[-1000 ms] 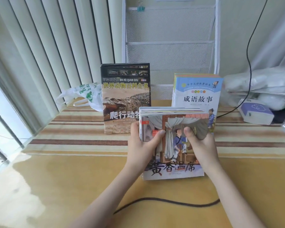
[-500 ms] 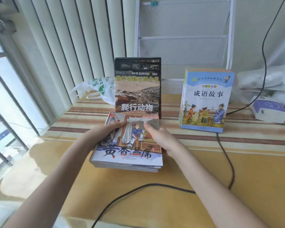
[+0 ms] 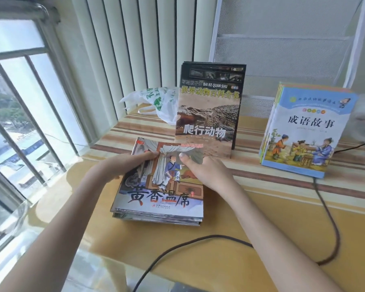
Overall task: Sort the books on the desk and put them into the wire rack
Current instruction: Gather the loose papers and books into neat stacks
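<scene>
Both hands were down on the flat stack of picture books [image 3: 159,186], which lay on the desk [image 3: 261,239] just in front of the standing reptile book [image 3: 209,110]. The left hand [image 3: 116,167] curled over the stack's left edge, thumb lying across the top cover; the right hand [image 3: 207,171] gripped the right edge, thumb pressed onto the cover near the top and the other fingers tucked out of sight behind the books. And over on the right stood the blue-covered set of story books [image 3: 301,133], well apart from the stack!

How far along? Not far, by the look of it. The books seemed gathered into three groups, so the sorting looked mostly done, but the wire rack [image 3: 282,49] at the back showed no book on the shelves that were in view. Every group, I'd judge, had yet to be lifted in.

Now the trouble spots: the rack's top and right side ran off the frame, and its lowest part sat hidden behind the upright books. A plastic bag [image 3: 156,102] was half tucked behind the reptile book. A dark cable [image 3: 198,239] looped across the desk and out of frame, and how many books sat in each group was impossible to count
</scene>
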Demonstrator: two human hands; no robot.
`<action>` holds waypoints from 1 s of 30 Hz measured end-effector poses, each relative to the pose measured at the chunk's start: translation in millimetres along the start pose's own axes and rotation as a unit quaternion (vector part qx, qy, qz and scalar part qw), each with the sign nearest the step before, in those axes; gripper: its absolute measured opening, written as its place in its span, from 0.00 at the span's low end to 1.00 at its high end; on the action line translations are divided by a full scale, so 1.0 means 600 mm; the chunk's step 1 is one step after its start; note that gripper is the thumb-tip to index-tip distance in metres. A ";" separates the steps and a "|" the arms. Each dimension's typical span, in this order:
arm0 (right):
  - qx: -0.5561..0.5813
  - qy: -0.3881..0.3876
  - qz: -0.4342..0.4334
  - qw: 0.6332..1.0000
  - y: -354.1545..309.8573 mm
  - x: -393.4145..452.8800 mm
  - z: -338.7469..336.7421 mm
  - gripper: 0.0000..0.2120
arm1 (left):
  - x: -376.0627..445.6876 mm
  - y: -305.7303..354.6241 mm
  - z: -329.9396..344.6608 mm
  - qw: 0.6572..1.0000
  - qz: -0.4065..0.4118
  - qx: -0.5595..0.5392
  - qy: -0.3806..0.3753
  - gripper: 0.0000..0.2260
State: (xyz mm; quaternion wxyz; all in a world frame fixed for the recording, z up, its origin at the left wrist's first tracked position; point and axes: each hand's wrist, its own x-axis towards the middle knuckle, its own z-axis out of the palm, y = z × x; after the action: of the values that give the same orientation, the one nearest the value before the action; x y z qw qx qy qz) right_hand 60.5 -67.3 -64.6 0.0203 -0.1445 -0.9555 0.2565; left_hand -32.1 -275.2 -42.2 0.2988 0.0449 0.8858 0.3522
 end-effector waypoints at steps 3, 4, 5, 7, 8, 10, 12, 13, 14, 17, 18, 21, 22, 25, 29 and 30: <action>-0.050 -0.007 -0.014 0.999 -0.001 0.016 0.025 0.43 | 0.001 -0.008 -0.004 0.995 -0.058 0.081 0.006 0.30; -0.063 -0.004 -0.026 0.998 0.001 0.020 0.023 0.40 | 0.001 -0.005 -0.005 0.992 -0.075 0.105 -0.003 0.33; -0.059 -0.005 -0.037 0.998 0.007 0.024 0.020 0.36 | 0.003 -0.001 -0.007 0.988 -0.089 0.128 -0.015 0.41; 0.006 -0.017 -0.041 0.999 0.023 0.032 0.005 0.33 | -0.002 0.011 -0.014 0.969 -0.116 0.218 -0.022 0.58; 0.054 -0.008 -0.039 0.998 0.034 0.037 -0.002 0.33 | -0.008 0.020 -0.019 0.957 -0.122 0.264 -0.023 0.59; 0.121 0.082 -0.023 0.989 0.057 0.052 -0.020 0.29 | -0.010 0.037 -0.032 0.943 -0.093 0.320 -0.011 0.49; 0.153 0.212 0.018 0.965 0.078 0.074 -0.038 0.23 | 0.000 0.061 -0.043 0.948 -0.026 0.310 0.068 0.44; 0.170 0.253 0.039 0.952 0.088 0.088 -0.047 0.23 | 0.020 0.071 -0.050 0.950 0.018 0.282 0.136 0.45; 0.186 0.275 0.054 0.942 0.095 0.102 -0.056 0.25 | 0.045 0.085 -0.054 0.952 0.074 0.230 0.187 0.46; 0.226 0.275 0.087 0.931 0.100 0.137 -0.076 0.37 | 0.108 0.137 -0.032 0.959 0.227 0.053 0.162 0.48; 0.245 0.262 0.095 0.929 0.099 0.147 -0.081 0.40 | 0.121 0.158 -0.017 0.961 0.238 0.013 0.140 0.47; 0.312 0.251 0.103 0.911 0.102 0.173 -0.085 0.39 | 0.166 0.206 0.028 0.968 0.223 -0.083 0.081 0.36; 0.324 0.263 0.107 0.903 0.104 0.180 -0.085 0.37 | 0.178 0.218 0.038 0.965 0.225 -0.118 0.072 0.37; 0.356 0.251 0.106 0.894 0.106 0.193 -0.080 0.37 | 0.199 0.239 0.056 0.947 0.228 -0.211 0.074 0.24; 0.377 0.221 0.070 0.897 0.096 0.199 -0.072 0.40 | 0.199 0.250 0.071 0.914 0.240 -0.314 0.095 0.19; 0.375 0.230 0.060 0.896 0.095 0.197 -0.072 0.39 | 0.193 0.252 0.074 0.905 0.250 -0.322 0.119 0.20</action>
State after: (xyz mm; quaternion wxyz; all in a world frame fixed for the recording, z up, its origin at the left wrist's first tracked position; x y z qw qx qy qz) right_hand -32.8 34.6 -59.5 0.2771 -0.2379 -0.7465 0.5562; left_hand -121.7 -102.3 -26.8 0.0921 0.1237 0.7128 0.6842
